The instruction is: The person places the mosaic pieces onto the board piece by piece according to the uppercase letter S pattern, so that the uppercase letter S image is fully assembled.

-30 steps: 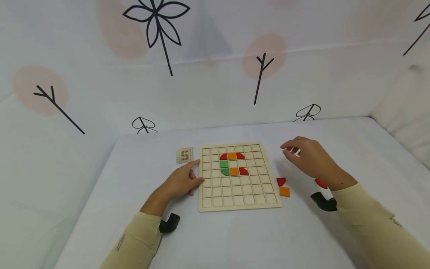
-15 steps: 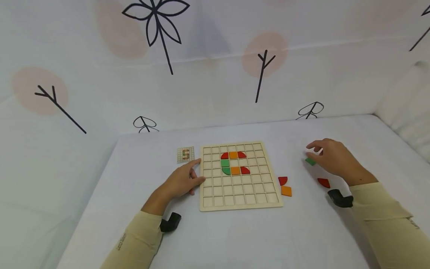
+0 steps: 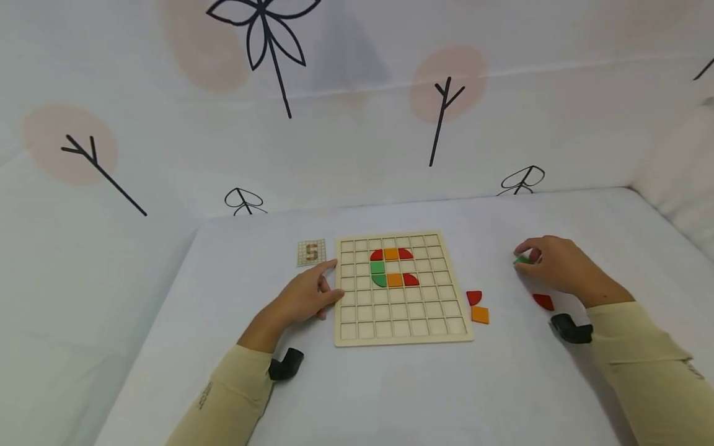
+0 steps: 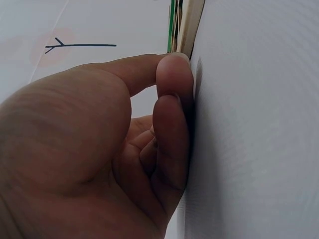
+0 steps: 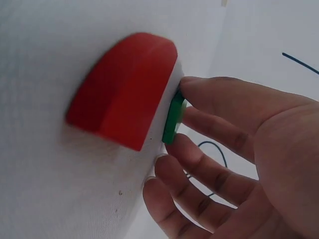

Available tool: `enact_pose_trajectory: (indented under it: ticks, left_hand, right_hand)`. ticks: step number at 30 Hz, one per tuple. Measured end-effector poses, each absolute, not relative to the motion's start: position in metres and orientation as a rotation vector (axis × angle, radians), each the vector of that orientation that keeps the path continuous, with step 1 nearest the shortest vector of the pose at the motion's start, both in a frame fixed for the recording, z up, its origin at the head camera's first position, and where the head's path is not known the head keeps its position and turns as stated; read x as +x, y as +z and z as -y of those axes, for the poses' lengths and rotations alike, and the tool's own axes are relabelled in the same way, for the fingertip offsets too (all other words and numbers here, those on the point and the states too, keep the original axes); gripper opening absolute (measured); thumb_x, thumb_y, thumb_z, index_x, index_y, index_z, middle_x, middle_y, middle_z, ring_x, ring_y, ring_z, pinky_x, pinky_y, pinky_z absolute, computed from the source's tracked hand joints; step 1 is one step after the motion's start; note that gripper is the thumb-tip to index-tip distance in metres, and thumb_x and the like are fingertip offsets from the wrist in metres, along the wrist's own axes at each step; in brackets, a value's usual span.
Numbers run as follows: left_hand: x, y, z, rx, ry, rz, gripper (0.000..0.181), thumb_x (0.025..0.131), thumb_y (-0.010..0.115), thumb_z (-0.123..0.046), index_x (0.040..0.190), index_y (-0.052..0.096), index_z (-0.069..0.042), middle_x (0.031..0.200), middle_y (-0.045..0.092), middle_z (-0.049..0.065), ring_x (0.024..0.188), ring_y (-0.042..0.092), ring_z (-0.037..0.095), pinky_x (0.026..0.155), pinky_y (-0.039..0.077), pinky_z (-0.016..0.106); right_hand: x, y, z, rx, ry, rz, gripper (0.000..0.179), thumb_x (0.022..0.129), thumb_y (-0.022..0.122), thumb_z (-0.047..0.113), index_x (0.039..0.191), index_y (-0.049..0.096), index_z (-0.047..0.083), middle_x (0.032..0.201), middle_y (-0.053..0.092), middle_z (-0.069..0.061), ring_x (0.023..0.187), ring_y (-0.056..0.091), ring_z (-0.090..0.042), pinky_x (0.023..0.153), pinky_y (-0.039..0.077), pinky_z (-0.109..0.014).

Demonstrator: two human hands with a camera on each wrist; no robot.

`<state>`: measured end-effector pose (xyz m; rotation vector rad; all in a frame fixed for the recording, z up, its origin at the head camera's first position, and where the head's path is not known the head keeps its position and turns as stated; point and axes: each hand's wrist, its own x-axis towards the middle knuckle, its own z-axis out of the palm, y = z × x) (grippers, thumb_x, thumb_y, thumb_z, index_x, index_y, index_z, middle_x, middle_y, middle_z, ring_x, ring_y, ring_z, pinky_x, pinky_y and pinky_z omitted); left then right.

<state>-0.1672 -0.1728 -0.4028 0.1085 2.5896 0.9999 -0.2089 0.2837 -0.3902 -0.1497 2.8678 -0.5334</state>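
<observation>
At the left edge of a pale wooden grid board (image 3: 404, 319), my left hand (image 3: 301, 296) rests with its index fingertip and thumb touching the side. In the left wrist view the thumb tip lies against the board's edge (image 4: 192, 25), close over the cloth. Red, orange and green tiles (image 3: 378, 267) sit in the board's cells in a C-like shape. To the right, my right hand (image 3: 560, 263) pinches a green tile (image 5: 173, 119) between thumb and fingertips, low over the table. A red quarter-round tile (image 5: 124, 92) lies just beside that hand.
Between the board and the right hand lie another red quarter-round tile (image 3: 474, 298) and an orange square tile (image 3: 480, 315). A small pattern card (image 3: 311, 253) with an S-like figure lies beyond the left hand. White cloth (image 3: 401, 396) covers the table.
My right hand has moved right, away from the board, down to the green tile and now pinches it. My left hand has stayed at the board's edge.
</observation>
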Motion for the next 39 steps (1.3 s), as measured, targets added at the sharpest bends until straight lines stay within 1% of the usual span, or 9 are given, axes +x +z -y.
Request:
enact_pose_trajectory:
  ticks: [10, 15, 25, 34, 36, 39]
  left_hand:
    - [-0.17, -0.403, 0.169, 0.132, 0.996, -2.591, 0.075, 0.094, 0.071, -0.034, 0.158, 0.032, -0.023, 0.085, 0.063, 0.0, 0.057, 0.062, 0.017, 0.06, 0.043, 0.03]
    - [-0.17, -0.402, 0.168, 0.116, 0.999, -2.589, 0.075, 0.094, 0.071, -0.033, 0.157, 0.032, -0.023, 0.084, 0.063, 0.001, 0.057, 0.062, 0.017, 0.06, 0.042, 0.031]
    - [-0.168, -0.401, 0.169, 0.091, 0.994, -2.597, 0.075, 0.094, 0.071, -0.031, 0.157, 0.032, -0.024, 0.084, 0.062, 0.002, 0.057, 0.061, 0.017, 0.059, 0.042, 0.03]
    - [-0.165, -0.404, 0.17, 0.047, 0.998, -2.586, 0.075, 0.093, 0.072, -0.032, 0.157, 0.034, -0.025, 0.083, 0.062, 0.002, 0.056, 0.061, 0.018, 0.059, 0.042, 0.031]
    - [-0.164, -0.404, 0.17, 0.044, 1.008, -2.583, 0.075, 0.092, 0.073, -0.031, 0.157, 0.034, -0.025, 0.083, 0.062, 0.002, 0.056, 0.061, 0.018, 0.058, 0.042, 0.031]
    - [-0.164, -0.403, 0.17, 0.053, 1.02, -2.581, 0.075, 0.092, 0.073, -0.031, 0.157, 0.034, -0.024, 0.083, 0.062, 0.002, 0.055, 0.061, 0.018, 0.058, 0.042, 0.031]
  right_hand:
    - [-0.208, -0.391, -0.29, -0.122, -0.523, -2.87, 0.039, 0.09, 0.072, 0.02, 0.121, 0.065, -0.002, 0.101, 0.063, -0.025, 0.09, 0.055, -0.038, 0.066, 0.053, -0.038]
    - [-0.207, -0.388, -0.287, -0.13, -0.526, -2.879, 0.038, 0.09, 0.072, 0.017, 0.121, 0.065, -0.004, 0.099, 0.063, -0.024, 0.089, 0.054, -0.036, 0.067, 0.053, -0.037]
    - [-0.206, -0.385, -0.276, -0.193, -0.556, -2.953, 0.036, 0.09, 0.072, 0.015, 0.117, 0.067, -0.009, 0.093, 0.065, -0.021, 0.087, 0.054, -0.031, 0.074, 0.052, -0.042]
    - [-0.195, -0.381, -0.253, -0.233, -0.649, -3.002, 0.034, 0.09, 0.073, 0.014, 0.118, 0.068, -0.006, 0.1, 0.063, -0.02, 0.091, 0.055, -0.032, 0.08, 0.055, -0.045]
    - [-0.192, -0.378, -0.247, -0.273, -0.668, -3.02, 0.034, 0.089, 0.074, 0.014, 0.117, 0.069, -0.005, 0.099, 0.063, -0.018, 0.09, 0.055, -0.03, 0.078, 0.055, -0.043]
    - [-0.187, -0.37, -0.238, -0.366, -0.711, -3.046, 0.032, 0.088, 0.076, 0.012, 0.115, 0.071, -0.003, 0.098, 0.064, -0.015, 0.088, 0.055, -0.026, 0.073, 0.054, -0.035]
